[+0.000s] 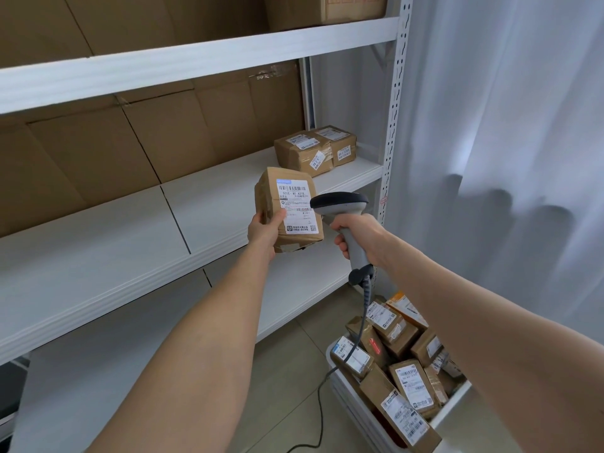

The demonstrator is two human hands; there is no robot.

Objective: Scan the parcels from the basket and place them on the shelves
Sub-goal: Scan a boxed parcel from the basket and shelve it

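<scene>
My left hand (266, 232) grips a brown cardboard parcel (287, 191) from its left side, its white label facing me. My right hand (358, 238) is closed on the handle of a grey barcode scanner (341, 204), whose dark head sits just right of the parcel and points at the label. Both are held in front of the middle white shelf (130, 240). Two labelled parcels (313, 152) rest at the right end of that shelf. A white basket (359, 410) on the floor at the lower right holds several labelled parcels.
The scanner's coiled cable (354, 341) hangs down over the basket and trails across the tiled floor. Flattened cardboard lines the back of the shelving. A large box (327, 8) stands on the top shelf. A white curtain (506, 125) hangs right of the perforated shelf upright.
</scene>
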